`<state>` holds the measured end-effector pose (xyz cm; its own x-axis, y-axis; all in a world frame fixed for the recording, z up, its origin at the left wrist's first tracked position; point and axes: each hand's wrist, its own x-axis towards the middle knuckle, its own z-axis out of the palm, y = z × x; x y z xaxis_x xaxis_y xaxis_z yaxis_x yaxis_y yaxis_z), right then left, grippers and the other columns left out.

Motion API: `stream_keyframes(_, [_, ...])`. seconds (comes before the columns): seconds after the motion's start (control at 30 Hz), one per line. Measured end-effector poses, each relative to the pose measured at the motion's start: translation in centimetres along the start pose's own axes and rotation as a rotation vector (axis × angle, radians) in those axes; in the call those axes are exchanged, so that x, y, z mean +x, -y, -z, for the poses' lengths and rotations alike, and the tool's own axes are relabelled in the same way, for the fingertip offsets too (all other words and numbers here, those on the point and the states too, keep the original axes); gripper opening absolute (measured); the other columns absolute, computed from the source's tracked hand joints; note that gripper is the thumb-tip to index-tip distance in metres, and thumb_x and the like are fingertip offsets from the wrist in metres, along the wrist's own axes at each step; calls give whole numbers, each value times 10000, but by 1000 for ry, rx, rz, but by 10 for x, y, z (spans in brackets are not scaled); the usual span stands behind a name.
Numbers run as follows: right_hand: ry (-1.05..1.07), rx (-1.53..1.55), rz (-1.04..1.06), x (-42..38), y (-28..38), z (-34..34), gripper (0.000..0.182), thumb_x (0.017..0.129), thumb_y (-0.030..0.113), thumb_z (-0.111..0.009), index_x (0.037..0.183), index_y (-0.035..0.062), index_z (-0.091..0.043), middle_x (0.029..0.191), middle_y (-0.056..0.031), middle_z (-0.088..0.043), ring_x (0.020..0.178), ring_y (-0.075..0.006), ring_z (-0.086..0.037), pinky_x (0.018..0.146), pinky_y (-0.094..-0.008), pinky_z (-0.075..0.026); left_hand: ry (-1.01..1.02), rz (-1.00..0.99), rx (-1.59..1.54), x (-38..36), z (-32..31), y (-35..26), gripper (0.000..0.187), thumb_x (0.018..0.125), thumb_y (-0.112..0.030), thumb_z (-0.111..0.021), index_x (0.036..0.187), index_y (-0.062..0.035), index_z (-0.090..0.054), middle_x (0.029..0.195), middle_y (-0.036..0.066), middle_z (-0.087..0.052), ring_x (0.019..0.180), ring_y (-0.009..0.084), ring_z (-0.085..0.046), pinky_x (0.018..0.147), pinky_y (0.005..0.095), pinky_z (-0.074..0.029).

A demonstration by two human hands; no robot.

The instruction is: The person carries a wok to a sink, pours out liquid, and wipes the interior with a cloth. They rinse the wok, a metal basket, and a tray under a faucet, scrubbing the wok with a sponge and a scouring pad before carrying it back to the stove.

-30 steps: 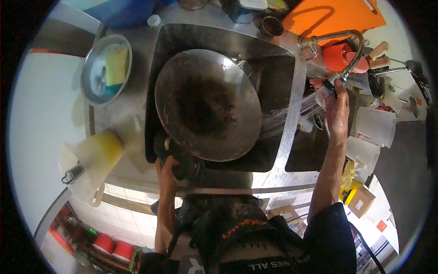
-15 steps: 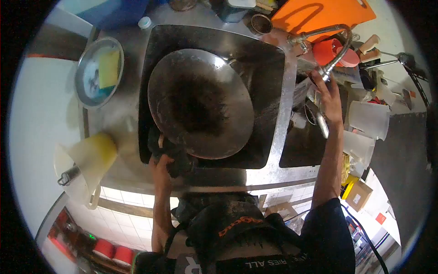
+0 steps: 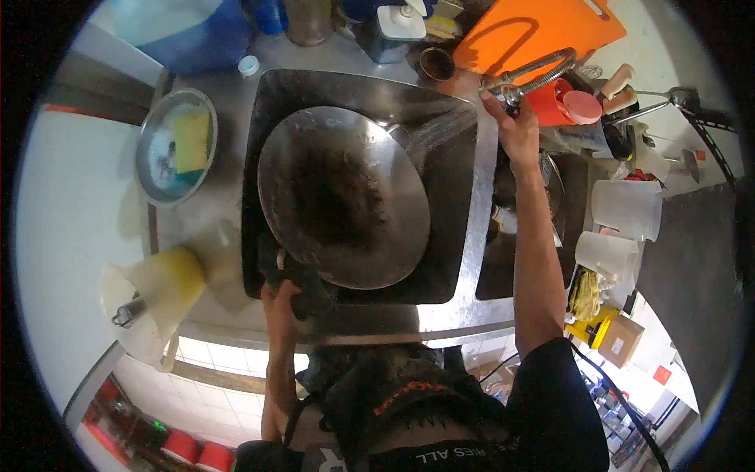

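Observation:
A large round wok [image 3: 346, 197] rests in the left sink basin [image 3: 450, 267], tilted, with a dark brown stain across its middle. My left hand [image 3: 281, 297] is closed on a dark cloth [image 3: 311, 293] at the wok's lower-left rim, where a handle partly shows. My right hand [image 3: 515, 134] is closed round the spray tap [image 3: 509, 96] on its flexible metal hose, above the divider between the basins. Water sprays left from it toward a small loop handle on the wok's upper-right rim.
A metal bowl [image 3: 147, 185] with a yellow sponge [image 3: 192, 141] and a yellowish plastic jug [image 3: 177, 271] stand left. Behind are a soap pump bottle [image 3: 399, 35], a metal cup [image 3: 436, 63] and an orange board [image 3: 543, 31]. Utensils lie in the right basin [image 3: 503, 271]; clear plastic containers [image 3: 625, 208] stand right.
My right hand has brought the spray tap leftward and toward the back. The water now strikes near the wok's far-right rim. My left hand keeps its hold on the cloth.

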<state>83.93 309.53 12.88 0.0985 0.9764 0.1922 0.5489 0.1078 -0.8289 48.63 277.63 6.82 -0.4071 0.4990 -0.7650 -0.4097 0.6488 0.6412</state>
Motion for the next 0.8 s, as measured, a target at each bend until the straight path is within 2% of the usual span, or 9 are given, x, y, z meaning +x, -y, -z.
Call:
stream_keyframes(0.07, [-11, -127, -81, 8, 2, -10, 486, 820, 361, -773, 1074, -26, -624, 927, -78, -686, 849, -139, -619, 797, -273, -470, -38, 39, -35, 2, 0, 2, 530, 778, -162, -632, 1238, 23, -446, 1052, 88, -536, 955, 195, -522, 889, 326, -420])
stream_keyframes(0.13, [-56, -158, -91, 11, 20, -22, 476, 819, 365, -774, 1048, -22, -618, 883, -63, -676, 802, -131, -610, 755, -264, -468, -21, 13, -7, -2, -2, -6, 530, 774, -164, -634, 1235, 21, -449, 1036, 84, -543, 942, 190, -524, 884, 324, -420])
stream_keyframes(0.27, [-29, 31, -93, 23, 31, -36, 469, 819, 410, -775, 995, 13, -601, 828, -32, -642, 750, -118, -576, 678, -270, -459, -15, 36, 3, -14, -13, -24, 534, 758, -174, -641, 1222, 21, -461, 1018, 86, -548, 932, 180, -524, 862, 314, -423])
stream_keyframes(0.37, [-24, 85, -136, 32, 39, -40, 515, 816, 452, -768, 1043, 21, -603, 886, -35, -647, 799, -119, -587, 716, -278, -467, -18, 13, 15, 5, 2, 4, 518, 744, -170, -638, 1197, 22, -474, 999, 84, -549, 921, 180, -520, 843, 317, -426])
stream_keyframes(0.43, [21, 127, -249, 34, 59, -38, 560, 820, 485, -756, 1089, 18, -603, 946, -40, -647, 839, -121, -594, 757, -287, -467, 6, 15, 47, 1, 1, -4, 519, 738, -169, -636, 1191, 25, -475, 1007, 88, -542, 923, 185, -514, 842, 319, -424])
stream_keyframes(0.47, [16, 129, -249, 33, 69, -39, 560, 820, 485, -756, 1089, 18, -603, 946, -40, -647, 839, -121, -594, 757, -287, -467, 31, 22, 78, 0, 0, -7, 520, 731, -168, -633, 1186, 29, -476, 1015, 92, -535, 925, 189, -508, 840, 320, -422])
stream_keyframes(0.53, [34, 350, -246, 31, 87, -42, 611, 823, 508, -744, 1128, 1, -595, 987, -46, -643, 879, -128, -596, 790, -299, -470, 30, 8, 44, 0, 1, -4, 529, 726, -178, -633, 1186, 31, -476, 1017, 92, -532, 928, 192, -503, 843, 321, -418])
stream_keyframes(0.8, [68, 404, -239, 30, 92, -36, 622, 829, 507, -739, 1131, -16, -592, 987, -40, -642, 878, -124, -592, 824, -284, -462, 49, -4, 99, -1, 1, -7, 593, 742, -251, -637, 1229, 37, -456, 979, 93, -530, 922, 198, -499, 841, 321, -413])
